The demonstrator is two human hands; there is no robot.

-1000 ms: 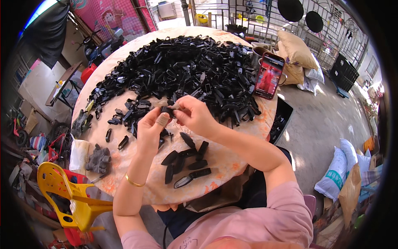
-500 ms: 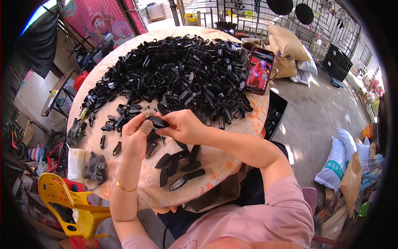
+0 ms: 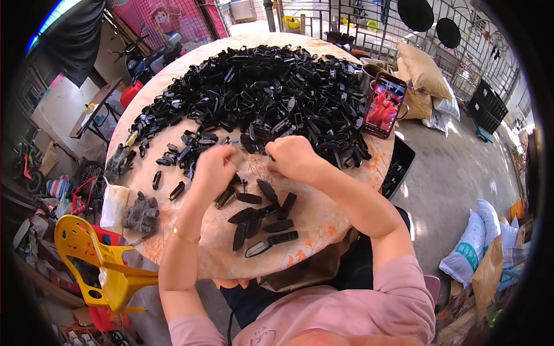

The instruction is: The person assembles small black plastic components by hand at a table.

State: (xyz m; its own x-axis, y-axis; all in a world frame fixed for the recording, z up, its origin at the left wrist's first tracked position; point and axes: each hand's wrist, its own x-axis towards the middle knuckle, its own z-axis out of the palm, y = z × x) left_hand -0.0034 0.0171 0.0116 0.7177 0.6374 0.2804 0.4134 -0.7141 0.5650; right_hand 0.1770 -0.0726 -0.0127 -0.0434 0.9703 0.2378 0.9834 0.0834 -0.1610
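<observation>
My left hand [image 3: 216,168] hovers over the near edge of a heap of black plastic parts [image 3: 248,95]. Its fingers are smeared by motion. My right hand [image 3: 292,157] is at the front of the heap, fingers curled in; what they hold, if anything, is hidden. Between and below my hands, several finished-looking black oval pieces lie loosely grouped on the cloth, among them one oval piece [image 3: 248,198] and a longer clip-shaped piece [image 3: 282,237]. Two small parts [image 3: 177,191] lie apart to the left of my left wrist.
A floral cloth covers the round table [image 3: 323,230]. A phone [image 3: 383,105] leans against a metal container at the right edge. Dark gloves [image 3: 142,214] and a white bag [image 3: 115,206] lie at the left. A yellow chair [image 3: 81,242] stands beside the table; sacks [image 3: 424,72] are piled beyond.
My hands have parted; the black oval piece they held together is out of that two-handed grip. An oval piece now shows on the cloth below them. The head view has shifted slightly.
</observation>
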